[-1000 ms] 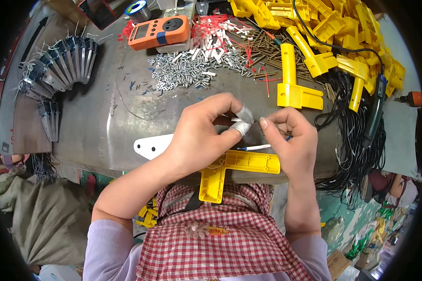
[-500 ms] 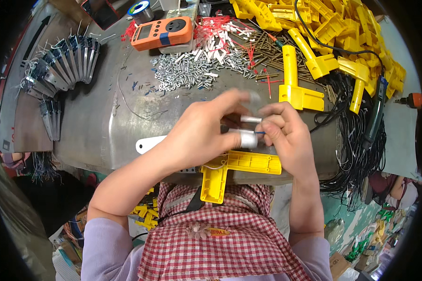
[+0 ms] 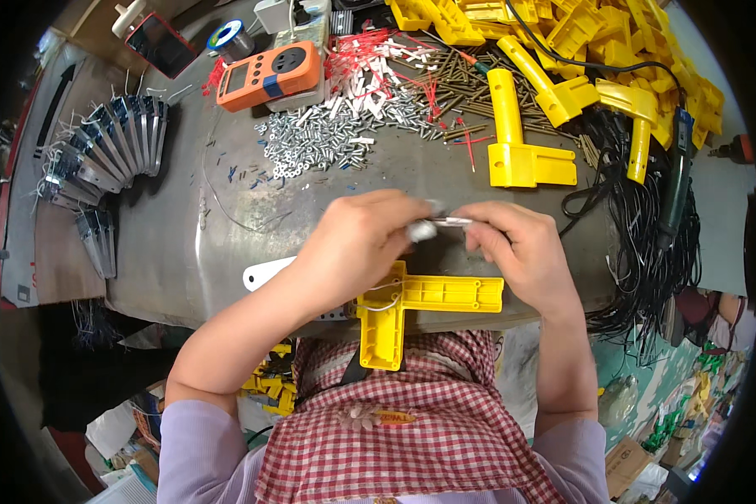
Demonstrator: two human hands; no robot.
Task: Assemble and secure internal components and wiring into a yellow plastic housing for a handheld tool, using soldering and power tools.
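My left hand (image 3: 357,244), with white coverings on its fingertips, is closed in a pinch above the bench; motion blurs its fingertips. Facing it, my right hand (image 3: 517,248) pinches a small, thin whitish piece (image 3: 455,222) between thumb and forefinger. The piece spans the gap between both hands, and its exact kind is too small to tell. Below them an open yellow T-shaped plastic housing half (image 3: 454,294) lies at the bench's near edge, its ribbed inside up, with a pale wire (image 3: 386,304) across it. A white flat plate (image 3: 267,275) shows partly behind my left forearm.
Loose screws (image 3: 311,143), an orange meter (image 3: 270,76) and a solder spool (image 3: 229,39) lie farther back. Yellow housings (image 3: 512,160) pile up at right, near black cables (image 3: 647,244) and a corded dark tool (image 3: 676,181). Metal strips with wires (image 3: 126,143) stand at left.
My left fingers, spread apart before, have closed toward the small piece at my right fingertips. Both hands have come together slightly higher over the bench. The whole view has shifted a little.
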